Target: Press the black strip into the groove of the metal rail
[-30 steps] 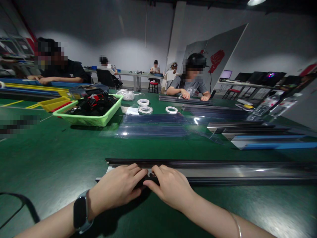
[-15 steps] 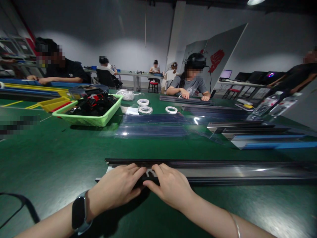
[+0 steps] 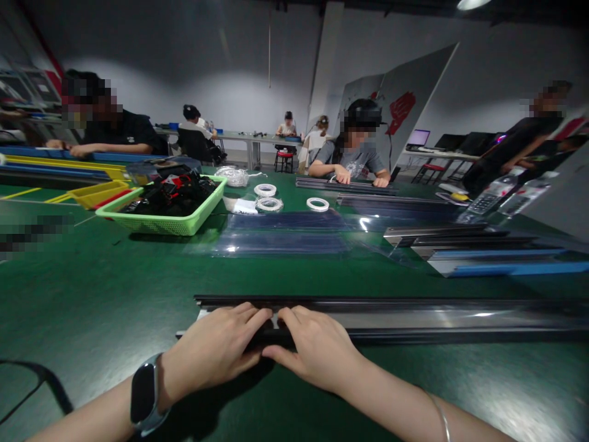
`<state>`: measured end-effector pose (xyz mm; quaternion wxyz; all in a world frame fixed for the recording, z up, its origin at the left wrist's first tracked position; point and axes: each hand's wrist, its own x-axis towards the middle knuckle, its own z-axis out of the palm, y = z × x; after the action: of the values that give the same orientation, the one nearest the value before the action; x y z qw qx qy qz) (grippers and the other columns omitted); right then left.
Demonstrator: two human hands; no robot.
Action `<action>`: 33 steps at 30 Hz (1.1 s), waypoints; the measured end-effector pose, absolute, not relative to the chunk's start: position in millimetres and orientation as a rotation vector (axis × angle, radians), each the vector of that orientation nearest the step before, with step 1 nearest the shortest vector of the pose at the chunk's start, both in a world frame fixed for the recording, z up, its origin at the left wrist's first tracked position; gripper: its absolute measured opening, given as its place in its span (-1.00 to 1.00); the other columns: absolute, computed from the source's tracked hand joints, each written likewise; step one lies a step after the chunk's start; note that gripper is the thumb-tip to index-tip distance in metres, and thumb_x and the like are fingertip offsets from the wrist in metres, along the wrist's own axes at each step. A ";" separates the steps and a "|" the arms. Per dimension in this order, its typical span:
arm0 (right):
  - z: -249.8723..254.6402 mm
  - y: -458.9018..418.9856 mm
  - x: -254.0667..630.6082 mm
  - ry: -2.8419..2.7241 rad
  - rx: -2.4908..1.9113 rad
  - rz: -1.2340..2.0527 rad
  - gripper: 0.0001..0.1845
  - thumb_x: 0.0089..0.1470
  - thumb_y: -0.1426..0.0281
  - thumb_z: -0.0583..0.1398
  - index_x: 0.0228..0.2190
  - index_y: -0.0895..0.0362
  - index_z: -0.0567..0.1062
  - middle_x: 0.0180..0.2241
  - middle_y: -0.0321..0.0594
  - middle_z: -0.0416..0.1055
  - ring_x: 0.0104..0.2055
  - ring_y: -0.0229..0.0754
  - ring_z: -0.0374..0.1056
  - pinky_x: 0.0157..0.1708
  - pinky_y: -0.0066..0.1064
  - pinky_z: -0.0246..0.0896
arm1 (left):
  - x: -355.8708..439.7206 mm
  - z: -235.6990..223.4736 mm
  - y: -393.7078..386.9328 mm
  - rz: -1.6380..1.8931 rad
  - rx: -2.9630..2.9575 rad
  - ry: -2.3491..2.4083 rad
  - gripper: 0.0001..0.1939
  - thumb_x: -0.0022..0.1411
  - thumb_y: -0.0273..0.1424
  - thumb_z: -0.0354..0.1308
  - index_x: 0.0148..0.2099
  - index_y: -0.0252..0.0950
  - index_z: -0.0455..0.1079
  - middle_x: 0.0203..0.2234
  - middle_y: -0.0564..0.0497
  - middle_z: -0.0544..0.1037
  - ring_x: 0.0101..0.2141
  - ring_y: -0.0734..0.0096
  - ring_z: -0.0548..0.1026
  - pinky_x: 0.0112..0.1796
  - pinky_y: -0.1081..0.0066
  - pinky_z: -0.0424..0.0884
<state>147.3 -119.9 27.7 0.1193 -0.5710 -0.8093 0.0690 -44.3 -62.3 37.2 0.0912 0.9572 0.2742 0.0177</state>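
Note:
A long channel-shaped strip, black along its edges and grey inside, lies crosswise on the green table. Near its left end, my left hand is closed over the near black edge, fingers inside the channel and thumb on the outer side. Right beside it my right hand grips the same edge in a like way, its thumb pointing left. The two sets of fingertips almost meet. Whether they pinch anything small inside the channel is hidden.
Beyond the strip lie clear plastic sheeting, white tape rolls and a green basket of dark parts. More strips rest at right, near bottles. A co-worker handles a strip across the table.
Both hands stay at the same place on the strip, with only slight finger and thumb shifts. A person in dark clothes has come into view at the far right.

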 end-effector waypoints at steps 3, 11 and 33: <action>30.1 -119.5 148.0 -2.358 -1.689 0.250 -0.44 0.08 -0.06 -0.02 -0.16 0.14 0.35 -0.29 -0.10 0.41 -0.21 -0.05 0.37 -0.25 -0.28 0.24 | -45.2 39.9 -62.3 0.116 2.817 0.771 -0.63 0.23 -0.29 -0.02 0.07 -0.24 0.13 -0.15 -0.09 0.42 -0.18 0.23 0.43 -0.17 0.27 0.38; 31.3 -119.4 150.7 -2.386 -1.629 0.335 -0.44 0.07 -0.04 0.02 -0.11 0.13 0.33 -0.22 -0.08 0.42 -0.15 -0.04 0.36 -0.19 -0.25 0.22 | -45.5 48.4 -62.7 0.069 2.776 0.729 -0.60 0.22 -0.31 0.01 0.10 -0.21 0.09 -0.08 -0.08 0.43 -0.10 0.22 0.43 -0.11 0.28 0.35; 38.9 -118.5 153.2 -2.346 -1.618 0.471 -0.54 0.09 0.03 0.03 -0.14 0.09 0.34 -0.21 -0.15 0.45 -0.17 -0.07 0.39 -0.22 -0.31 0.22 | -46.5 50.2 -62.3 0.060 2.715 0.765 -0.68 0.25 -0.27 -0.06 0.04 -0.19 0.11 -0.20 -0.03 0.47 -0.22 0.25 0.48 -0.23 0.34 0.37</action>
<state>153.2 -118.5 38.9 0.1261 -0.5556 -0.8057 0.1619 -46.5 -62.3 50.2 0.1596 0.9500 0.2677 0.0210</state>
